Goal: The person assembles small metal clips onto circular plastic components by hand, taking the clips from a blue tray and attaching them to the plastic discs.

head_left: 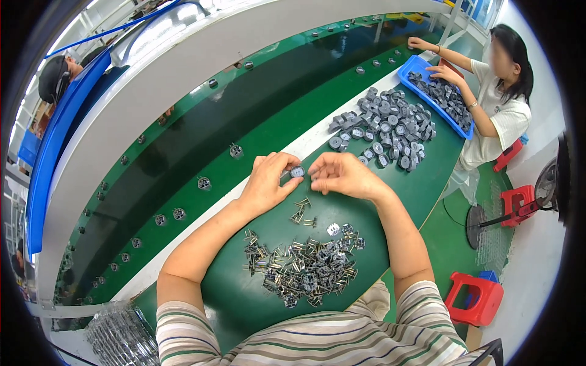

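Note:
My left hand (268,179) pinches a small grey plastic housing (297,172) between thumb and fingertips, its pale face turned up. Just right of it, my right hand (345,175) has its fingers curled together close to the housing; whatever it holds, if anything, is too small to make out. Below the hands, a few loose metal-pronged pieces (300,211) lie on the green table (226,305). Nearer my body spreads a heap of metal-pronged inserts (305,268). Beyond my right hand lies a large pile of grey plastic housings (390,125).
A green conveyor belt (183,183) runs along the table's far left side, carrying spaced-out pieces. At the right, a co-worker (503,97) reaches over a blue tray (467,131) of grey parts. Red stools (476,299) and a fan (549,177) stand at the right.

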`<action>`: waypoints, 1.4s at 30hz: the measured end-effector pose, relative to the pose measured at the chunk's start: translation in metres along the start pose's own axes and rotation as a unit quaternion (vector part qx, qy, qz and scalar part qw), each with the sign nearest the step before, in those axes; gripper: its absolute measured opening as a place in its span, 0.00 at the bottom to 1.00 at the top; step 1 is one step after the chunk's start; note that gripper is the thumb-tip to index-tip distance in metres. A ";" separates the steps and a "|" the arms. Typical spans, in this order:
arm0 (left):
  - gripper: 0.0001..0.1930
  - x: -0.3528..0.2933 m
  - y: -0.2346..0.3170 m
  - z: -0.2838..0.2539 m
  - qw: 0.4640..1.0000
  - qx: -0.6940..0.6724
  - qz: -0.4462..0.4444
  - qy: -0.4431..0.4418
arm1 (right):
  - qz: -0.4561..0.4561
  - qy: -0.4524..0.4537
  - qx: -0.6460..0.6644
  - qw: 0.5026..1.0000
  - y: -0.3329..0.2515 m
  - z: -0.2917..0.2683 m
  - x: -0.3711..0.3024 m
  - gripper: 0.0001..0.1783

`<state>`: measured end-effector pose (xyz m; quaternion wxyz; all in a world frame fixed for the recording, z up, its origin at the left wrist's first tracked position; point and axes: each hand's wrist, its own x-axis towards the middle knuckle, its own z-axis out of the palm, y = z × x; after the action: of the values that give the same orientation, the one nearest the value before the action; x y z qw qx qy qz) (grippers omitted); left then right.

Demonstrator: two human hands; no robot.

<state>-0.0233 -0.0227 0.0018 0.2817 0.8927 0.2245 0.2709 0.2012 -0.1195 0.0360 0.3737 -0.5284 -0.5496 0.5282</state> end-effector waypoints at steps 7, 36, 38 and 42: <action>0.19 -0.001 -0.006 0.001 0.999 0.048 0.010 0.021 | -0.169 0.135 -0.382 0.899 0.016 0.003 0.007 0.09; 0.18 -0.003 -0.002 0.008 1.000 0.019 0.008 -0.021 | -0.272 0.180 -0.464 0.823 0.005 0.031 0.014 0.06; 0.18 -0.003 -0.001 0.008 1.000 0.017 0.006 -0.019 | -0.255 0.180 -0.458 0.832 0.010 0.031 0.015 0.06; 0.17 -0.002 -0.007 0.006 1.000 0.014 -0.006 0.004 | -0.188 0.171 -0.350 0.902 0.013 0.025 0.012 0.10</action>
<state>-0.0234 -0.0210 -0.0077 0.2703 0.8940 0.2347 0.2693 0.1769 -0.1141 0.0177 0.3455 -0.5943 -0.7157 0.1229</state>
